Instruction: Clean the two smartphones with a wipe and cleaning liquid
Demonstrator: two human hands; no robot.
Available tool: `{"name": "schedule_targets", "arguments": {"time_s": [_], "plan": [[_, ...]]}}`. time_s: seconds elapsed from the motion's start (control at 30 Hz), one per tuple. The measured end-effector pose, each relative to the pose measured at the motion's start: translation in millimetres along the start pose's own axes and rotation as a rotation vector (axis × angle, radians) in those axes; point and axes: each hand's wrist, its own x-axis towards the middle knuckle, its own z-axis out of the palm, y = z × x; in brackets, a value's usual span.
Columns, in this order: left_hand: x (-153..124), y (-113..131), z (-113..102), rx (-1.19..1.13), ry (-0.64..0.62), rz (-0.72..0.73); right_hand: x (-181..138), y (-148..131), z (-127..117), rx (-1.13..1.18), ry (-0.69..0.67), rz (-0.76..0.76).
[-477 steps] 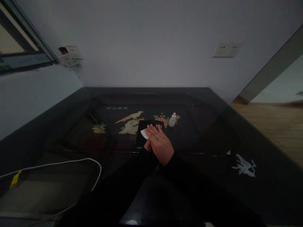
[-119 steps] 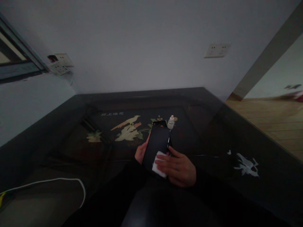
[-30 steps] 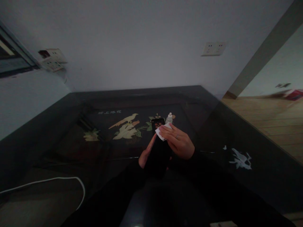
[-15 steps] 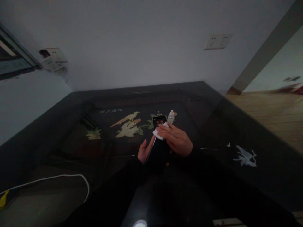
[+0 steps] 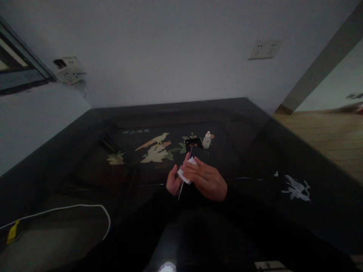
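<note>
My left hand (image 5: 173,182) grips a thin dark slab that looks like a phone (image 5: 202,153) by its left edge, thumb along the side. Most of the slab is hidden by my other hand and dark sleeves. My right hand (image 5: 206,180) presses a folded white wipe (image 5: 187,170) onto the slab's face near that left edge. Just beyond its far end a black rectangular thing, like a phone or its case (image 5: 193,142), lies on the table. A small clear bottle with a white cap (image 5: 207,140) stands upright beside it.
The glossy dark table (image 5: 244,124) bears a bird-and-flower picture (image 5: 154,153). Torn white scraps (image 5: 297,189) lie at the right. A white cable (image 5: 65,207) with a yellow tag (image 5: 13,232) runs at the left. Sockets (image 5: 265,50) sit on the wall behind.
My right hand has drawn the white wipe nearer to me and slightly left along the slab, baring its far end. The view has shifted a little.
</note>
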Motion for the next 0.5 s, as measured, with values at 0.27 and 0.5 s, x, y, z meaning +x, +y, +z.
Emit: {"name": "schedule_targets", "arguments": {"time_s": [0.27,0.5], "plan": [[-5.1,9.0,-2.3,-0.001,-0.022,-0.052,-12.7,-33.9,22.7,0.065,-0.031,-0.002],[-11.1,18.0,-2.0,0.038,-0.055,-0.108,-15.2,-37.4,19.4,0.017,-0.089,-0.108]]}}
